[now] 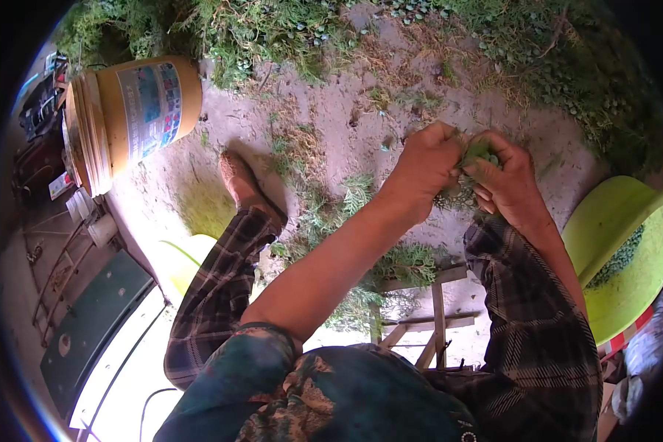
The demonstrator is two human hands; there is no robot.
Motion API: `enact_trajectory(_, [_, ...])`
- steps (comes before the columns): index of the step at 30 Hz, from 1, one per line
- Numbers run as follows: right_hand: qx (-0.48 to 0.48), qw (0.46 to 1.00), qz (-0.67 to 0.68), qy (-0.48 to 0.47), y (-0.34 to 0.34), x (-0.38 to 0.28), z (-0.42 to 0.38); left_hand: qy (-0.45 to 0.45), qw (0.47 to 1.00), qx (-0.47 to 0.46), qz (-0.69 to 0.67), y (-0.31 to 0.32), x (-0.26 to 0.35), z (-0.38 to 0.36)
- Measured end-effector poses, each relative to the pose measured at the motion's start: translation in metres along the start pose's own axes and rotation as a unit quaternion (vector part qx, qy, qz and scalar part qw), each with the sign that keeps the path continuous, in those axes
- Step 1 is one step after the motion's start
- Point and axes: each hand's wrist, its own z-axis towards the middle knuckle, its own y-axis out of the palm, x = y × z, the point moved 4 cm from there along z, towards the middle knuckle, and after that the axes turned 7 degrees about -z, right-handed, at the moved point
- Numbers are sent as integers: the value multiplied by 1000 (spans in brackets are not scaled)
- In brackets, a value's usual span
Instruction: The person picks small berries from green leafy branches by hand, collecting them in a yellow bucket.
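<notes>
My left hand [429,158] is closed, with its fingertips pinched on a small green conifer sprig [458,196]. Close against it, my right hand [510,177] has its thumb and fingers curled around the same sprig, and some green shows between the fingers. The fingers cover much of the sprig. Both hands are above the floor, in front of my right knee. To the right of my right arm stands a lime-green basin [617,193], holding a heap of small bluish-green cones or berries [617,259].
Conifer branches [272,33] lie piled along the back and right. Loose sprigs [357,193] and brown debris litter the floor [331,118]. A yellow bucket [110,110] is at the left. Wooden bars [438,320] show between my legs. Another lime-green container [171,267] is by my left leg.
</notes>
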Motion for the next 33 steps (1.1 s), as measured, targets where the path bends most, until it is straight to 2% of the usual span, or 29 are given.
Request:
enact_trajectory(1, [0, 1000, 0, 1, 0, 0, -1, -1, 1000, 0, -1, -3, 0, 0])
enact_trajectory(3, [-9, 1000, -14, 13, 3, 0, -3, -89, 989, -48, -106, -8, -6, 0])
enact_trajectory(4, [-8, 1000, -14, 14, 5, -3, -4, -90, 989, -48, -107, -11, -6, 1])
enact_trajectory(6, [36, 988, 125, 89, 9, -3, -7, -137, 971, -90, -176, -11, -7, -1])
enact_trajectory(7, [39, 988, 124, 89, 10, -1, -5, -139, 970, -93, -176, -15, -8, -3])
enact_trajectory(10, [-80, 984, 139, 81, 6, 2, -4, -140, 981, -52, -120, -11, -4, -3])
enact_trajectory(11, [-97, 974, 169, 113, 7, 5, -5, -156, 982, -34, -104, -12, 1, -8])
enact_trajectory(12, [-152, 967, 185, 88, 4, 8, -5, -146, 983, -94, -51, -12, 5, -8])
enact_trajectory(18, [-210, 956, 176, 100, 1, -3, -11, -182, 972, -138, 57, -6, 20, -18])
enact_trajectory(20, [-286, 935, 144, 150, 0, -4, -18, -201, 964, -153, 87, -8, 25, -22])
enact_trajectory(22, [-282, 937, 157, 136, -1, -3, -23, -179, 970, -155, 54, -13, 38, -22])
enact_trajectory(24, [-265, 931, 236, 81, -2, -6, -25, -178, 973, -142, 33, -14, 44, -22])
enact_trajectory(25, [-259, 934, 234, 77, -1, -7, -26, -153, 980, -118, 42, -15, 46, -20])
enact_trajectory(27, [-177, 943, 281, -15, -5, -16, -22, -95, 992, -39, 78, -16, 45, -18])
enact_trajectory(28, [-172, 944, 280, -20, -6, -16, -19, -95, 991, -45, 82, -13, 41, -18])
enact_trajectory(31, [-138, 907, 394, -56, -13, -19, -15, 35, 983, 58, 171, 2, 45, -26])
enact_trajectory(32, [-134, 907, 394, -61, -14, -18, -15, 35, 983, 53, 174, 8, 39, -28])
enact_trajectory(33, [-123, 904, 404, -62, -15, -16, -13, 110, 964, 43, 238, 12, 38, -30])
